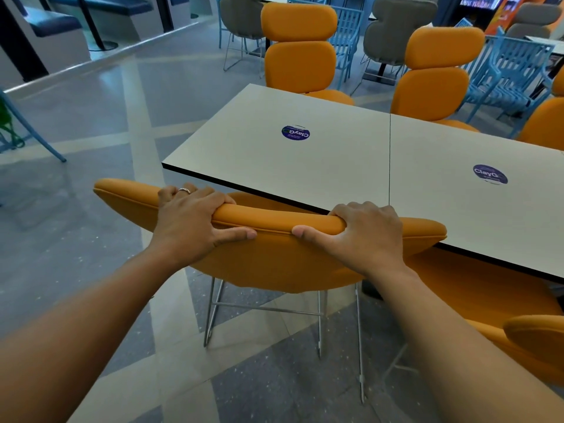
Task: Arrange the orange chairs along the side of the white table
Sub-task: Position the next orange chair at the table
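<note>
An orange chair (274, 257) stands at the near side of the white table (335, 160), its seat tucked partly under the table's edge. My left hand (192, 221) and my right hand (366, 233) both grip the top of its padded backrest, fingers over the far side and thumbs on the near side. Another orange chair (500, 303) stands to its right on the same side. Across the table two more orange chairs (300, 50) (433, 74) face me, and part of a third orange chair (546, 120) shows at the right edge.
The table is two white tops joined, each with a round blue sticker (295, 132). Light-blue metal chairs (506, 74) and grey padded chairs (393, 32) crowd the area behind. Open tiled floor (91, 117) lies to the left, with a blue chair leg (33, 129) at the far left.
</note>
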`<state>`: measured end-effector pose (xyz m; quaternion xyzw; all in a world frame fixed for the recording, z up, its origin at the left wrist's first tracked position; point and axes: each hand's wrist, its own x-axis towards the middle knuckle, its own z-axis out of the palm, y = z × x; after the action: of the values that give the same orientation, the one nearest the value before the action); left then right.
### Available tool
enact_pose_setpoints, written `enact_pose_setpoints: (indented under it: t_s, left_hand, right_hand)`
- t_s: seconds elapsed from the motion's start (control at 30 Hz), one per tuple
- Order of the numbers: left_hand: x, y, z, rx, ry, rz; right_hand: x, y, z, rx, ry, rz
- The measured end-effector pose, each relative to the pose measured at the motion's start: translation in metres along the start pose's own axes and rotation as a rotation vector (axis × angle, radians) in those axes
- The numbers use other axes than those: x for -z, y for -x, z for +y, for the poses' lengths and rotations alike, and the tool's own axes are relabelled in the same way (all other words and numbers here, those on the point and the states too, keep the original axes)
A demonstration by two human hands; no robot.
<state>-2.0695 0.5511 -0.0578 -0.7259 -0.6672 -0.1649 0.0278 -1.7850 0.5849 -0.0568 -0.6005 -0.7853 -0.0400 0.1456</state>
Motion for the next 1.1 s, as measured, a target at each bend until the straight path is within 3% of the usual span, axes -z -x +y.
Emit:
enact_pose_setpoints:
  t_s: [0.33, 0.63, 0.83, 1.1]
  left_hand:
    - [0.014, -0.003, -0.018, -0.035, 0.138, -0.151]
    - [0.044, -0.011, -0.093, -0.023, 0.414, -0.1]
    - [0.068, -0.017, -0.208, 0.03, 0.471, -0.06]
    - [0.082, -0.033, -0.349, 0.078, 0.46, -0.161]
  right_hand:
    - [0.011, -0.009, -0.019, -0.149, -0.176, -0.132]
    - [0.006, -0.054, -0.102, -0.225, -0.528, -0.25]
    - [-0.016, -0.099, -0.215, -0.195, -0.529, -0.317]
    - [-0.038, -0.158, -0.342, -0.169, -0.526, -0.326]
